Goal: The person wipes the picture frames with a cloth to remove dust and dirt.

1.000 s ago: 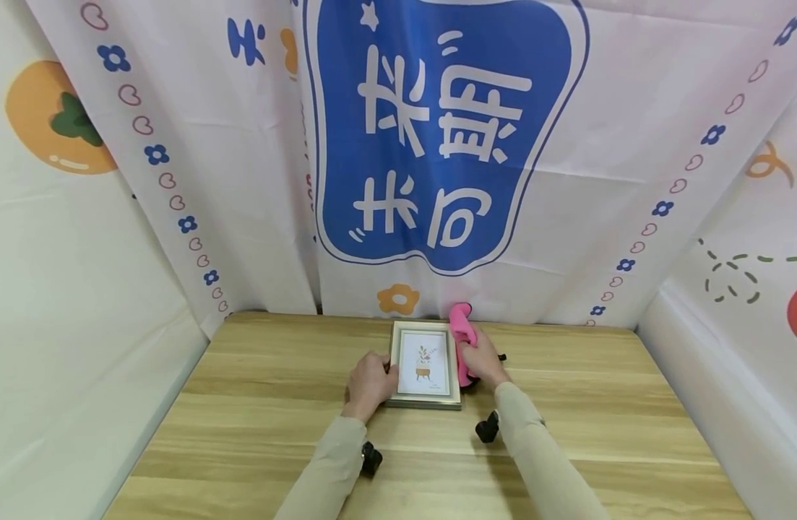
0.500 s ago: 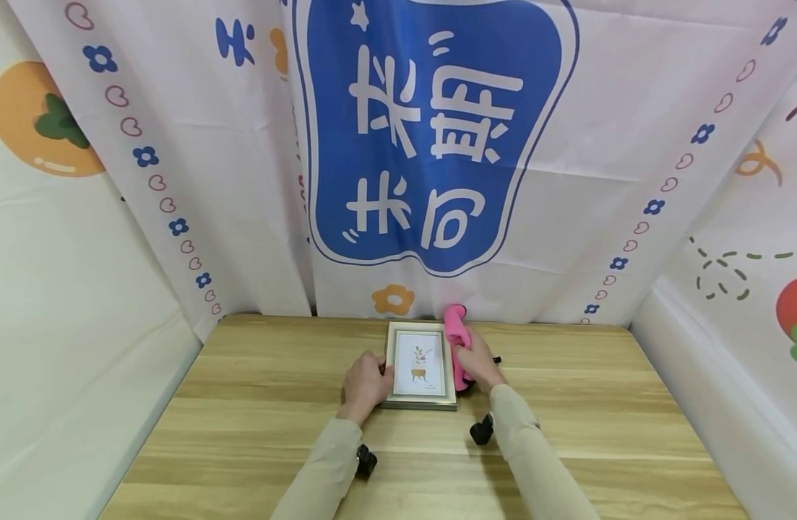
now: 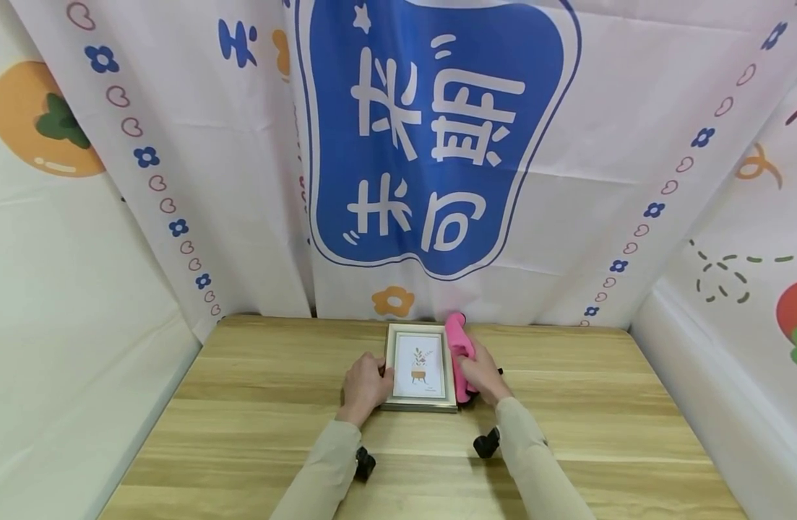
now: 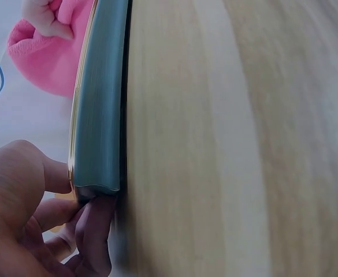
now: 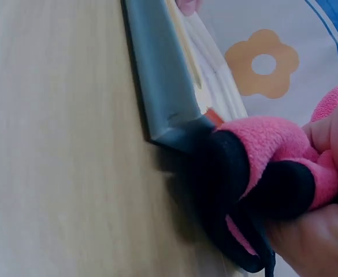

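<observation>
A picture frame (image 3: 420,365) with a pale metallic border and a plant print lies face up near the back of the wooden table. My left hand (image 3: 364,388) grips its left side, thumb on the front border. In the left wrist view, the fingers of that hand (image 4: 18,213) curl at the frame's outer edge (image 4: 99,104). My right hand (image 3: 485,372) holds a bunched pink cloth (image 3: 462,347) with black edging against the frame's right side. In the right wrist view, the cloth (image 5: 267,138) overlaps the near corner of the frame (image 5: 163,81).
The wooden table (image 3: 274,433) reaches back to a white printed curtain (image 3: 593,217). More printed white sheeting stands on the left (image 3: 60,289) and right sides. A small black camera is strapped at each wrist.
My right hand has drawn the pink cloth a little toward me along the frame's right side since half a second ago. The left hand and the frame stay put; the head view shifted slightly earlier.
</observation>
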`<state>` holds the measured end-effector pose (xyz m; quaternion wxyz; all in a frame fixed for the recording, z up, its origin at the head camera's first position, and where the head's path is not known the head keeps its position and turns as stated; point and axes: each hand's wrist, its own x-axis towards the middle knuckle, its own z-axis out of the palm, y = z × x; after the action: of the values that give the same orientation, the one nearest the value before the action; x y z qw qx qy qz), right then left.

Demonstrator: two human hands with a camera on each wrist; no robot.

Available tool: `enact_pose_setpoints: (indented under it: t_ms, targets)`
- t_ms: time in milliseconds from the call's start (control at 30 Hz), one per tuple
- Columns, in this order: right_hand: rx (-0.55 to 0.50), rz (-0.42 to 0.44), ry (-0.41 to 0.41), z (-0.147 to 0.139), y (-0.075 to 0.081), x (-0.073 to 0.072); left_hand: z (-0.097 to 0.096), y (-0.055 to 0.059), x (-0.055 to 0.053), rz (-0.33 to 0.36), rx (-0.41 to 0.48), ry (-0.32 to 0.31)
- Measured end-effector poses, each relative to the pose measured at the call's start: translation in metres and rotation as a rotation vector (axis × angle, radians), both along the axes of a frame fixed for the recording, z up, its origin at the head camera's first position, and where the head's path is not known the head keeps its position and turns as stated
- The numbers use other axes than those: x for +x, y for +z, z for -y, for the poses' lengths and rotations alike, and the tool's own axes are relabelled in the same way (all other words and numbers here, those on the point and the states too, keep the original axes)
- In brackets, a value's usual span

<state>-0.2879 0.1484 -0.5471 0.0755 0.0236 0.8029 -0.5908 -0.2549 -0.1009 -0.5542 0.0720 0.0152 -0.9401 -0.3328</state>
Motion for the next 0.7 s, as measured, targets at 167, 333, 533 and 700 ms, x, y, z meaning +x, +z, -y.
enact_pose_setpoints:
  t_ms: [167, 333, 533, 700]
  targets:
    - [-0.011, 0.012, 0.016, -0.003, 0.0, 0.007, 0.0, 0.0, 0.001, -0.007, 0.002, 0.008]
    - [-0.008, 0.024, 0.008, -0.003, -0.003, 0.012, -0.001, -0.002, 0.001, -0.03, -0.003, 0.017]
    - [0.012, 0.024, 0.001, -0.003, -0.005, 0.017, 0.0, -0.003, -0.001, -0.033, 0.0, 0.016]
    - [0.008, 0.009, 0.01, -0.003, -0.004, 0.023, 0.001, -0.004, -0.002, -0.023, 0.012, 0.027]
